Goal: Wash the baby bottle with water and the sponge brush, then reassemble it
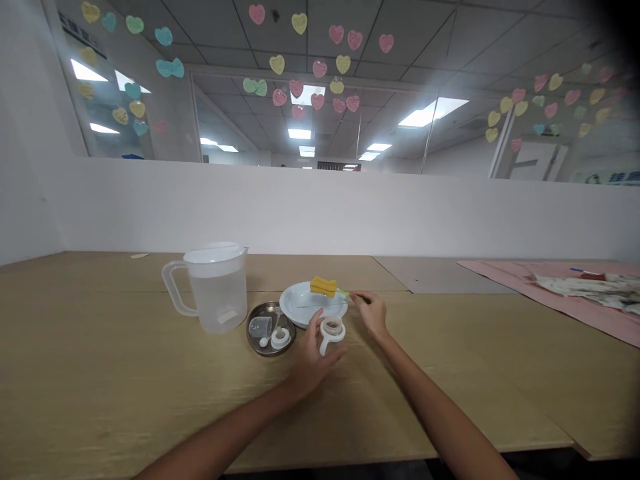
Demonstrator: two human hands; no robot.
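Observation:
My left hand (309, 357) is curled around a baby bottle (332, 327), with thumb and fingers on either side of it. The bottle has a white rim and handle, and its open mouth faces up. Pinched in my right hand (371, 312) is the thin green handle of a sponge bottle brush (324, 287). The brush's yellow head is over the far side of a white bowl (286, 308). Left of the bowl, a round metal tray (256, 348) holds a clear cap (261, 327), a white ring-shaped lid (281, 338) and a straw with a white ball end (264, 342).
A clear plastic pitcher (220, 293) with liquid inside stands left of the tray on the wooden table (125, 387). At far right, a pink cloth (530, 293) carries a patterned cloth (590, 290) and pens. A white wall (250, 207) runs behind the table, below glass.

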